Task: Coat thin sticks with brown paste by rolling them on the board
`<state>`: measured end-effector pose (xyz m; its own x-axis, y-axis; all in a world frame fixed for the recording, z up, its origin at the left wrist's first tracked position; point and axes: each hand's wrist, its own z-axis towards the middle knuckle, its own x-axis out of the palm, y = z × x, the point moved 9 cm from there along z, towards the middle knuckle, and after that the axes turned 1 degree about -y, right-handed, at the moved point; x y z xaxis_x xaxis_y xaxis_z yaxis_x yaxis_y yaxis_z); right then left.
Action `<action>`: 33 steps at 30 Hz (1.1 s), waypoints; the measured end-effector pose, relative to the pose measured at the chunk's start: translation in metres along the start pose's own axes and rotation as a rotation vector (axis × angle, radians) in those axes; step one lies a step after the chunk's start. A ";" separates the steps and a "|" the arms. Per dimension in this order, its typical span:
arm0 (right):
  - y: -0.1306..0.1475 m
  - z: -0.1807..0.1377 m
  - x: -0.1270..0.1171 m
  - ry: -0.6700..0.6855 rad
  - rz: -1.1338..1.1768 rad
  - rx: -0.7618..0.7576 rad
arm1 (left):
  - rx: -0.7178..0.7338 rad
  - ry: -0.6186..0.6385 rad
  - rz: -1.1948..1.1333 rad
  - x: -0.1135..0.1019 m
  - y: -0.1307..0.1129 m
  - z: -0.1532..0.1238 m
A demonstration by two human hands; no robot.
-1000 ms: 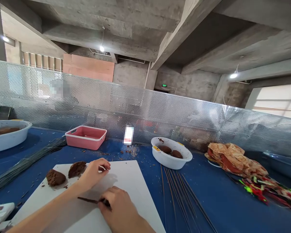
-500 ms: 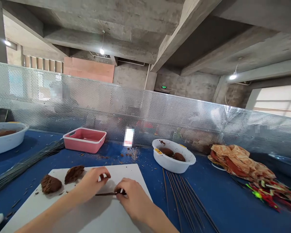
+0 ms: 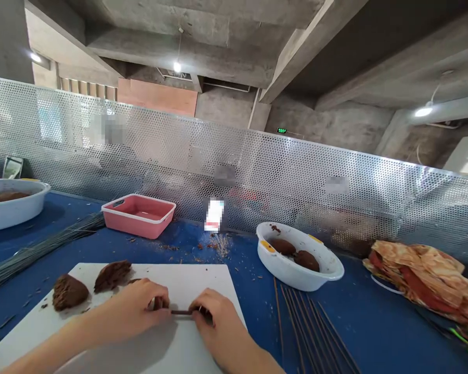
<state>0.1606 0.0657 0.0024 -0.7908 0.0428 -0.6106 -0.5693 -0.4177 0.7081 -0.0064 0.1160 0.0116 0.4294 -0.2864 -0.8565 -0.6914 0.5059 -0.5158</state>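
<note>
The left hand and right hand sit close together over a white cutting board, each in a narrow pinch on a thin dark stick. Only its middle shows in the short gap between them; both ends are hidden in the fingers. A crumbly brown lump and a second brown lump rest on the board, just beyond and left of the left hand. Much material remains unused: two rounded brown lumps lie in a white plastic tub to the far right, and a brown mass fills a white basin at far left. A row of dark rods lies on the blue table, right of the board.
</note>
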 end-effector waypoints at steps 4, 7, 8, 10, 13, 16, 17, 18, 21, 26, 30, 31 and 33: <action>0.001 -0.003 -0.011 -0.042 -0.074 -0.024 | 0.027 0.085 0.038 -0.005 0.007 -0.007; 0.004 -0.008 -0.015 -0.023 -0.159 -0.036 | 0.017 0.146 0.063 -0.005 0.012 -0.010; 0.005 -0.010 -0.015 -0.009 -0.171 -0.042 | 0.016 0.159 0.064 -0.004 0.013 -0.010; 0.007 -0.014 -0.015 0.017 -0.178 -0.057 | 0.028 0.181 0.056 -0.004 0.010 -0.011; 0.010 -0.019 -0.016 0.046 -0.174 -0.078 | 0.026 0.198 0.056 -0.006 0.008 -0.012; 0.004 -0.018 -0.022 0.014 -0.141 -0.012 | -0.014 0.232 0.024 -0.008 0.010 -0.015; 0.001 -0.015 -0.023 0.002 -0.134 0.026 | -0.039 0.266 0.002 -0.006 0.011 -0.017; -0.002 -0.010 -0.022 -0.003 -0.135 0.061 | -0.069 0.308 -0.018 -0.004 0.013 -0.019; -0.005 0.011 -0.010 -0.004 -0.192 0.119 | -0.153 0.414 -0.041 0.003 0.017 -0.024; -0.002 0.042 0.028 -0.003 -0.405 0.142 | -0.158 0.450 -0.049 0.002 0.017 -0.023; 0.002 0.025 0.046 0.069 -0.475 0.128 | -0.170 0.576 -0.097 0.007 0.017 -0.031; 0.003 0.016 0.048 0.093 -0.481 0.128 | -0.165 0.617 -0.104 0.009 0.015 -0.035; 0.007 -0.003 0.050 0.139 -0.491 0.129 | -0.134 0.675 -0.104 0.013 0.009 -0.041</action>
<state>0.1180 0.0616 -0.0239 -0.3918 0.0804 -0.9165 -0.8952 -0.2632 0.3596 -0.0309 0.0839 -0.0054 0.0719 -0.7931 -0.6048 -0.7509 0.3561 -0.5562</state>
